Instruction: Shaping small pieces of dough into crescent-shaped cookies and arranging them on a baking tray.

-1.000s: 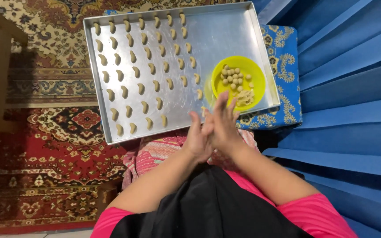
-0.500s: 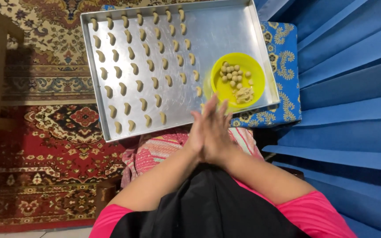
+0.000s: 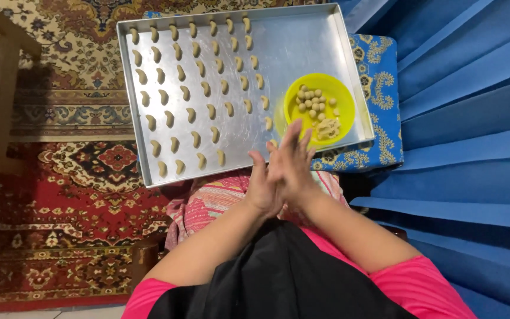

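Head view: left hand [image 3: 262, 188] and right hand [image 3: 295, 165] pressed palm to palm, fingers extended, just above the near edge of the metal baking tray [image 3: 302, 41]. Whether anything lies between the palms cannot be told. Tray carries rows of curved dough pieces [image 3: 191, 115] and a yellow bowl [image 3: 295, 94] of small dough balls [image 3: 310, 101], just beyond the fingertips. Tray rests on a blue patterned cushion [image 3: 382, 88]; red patterned carpet [image 3: 60, 201] to the left.
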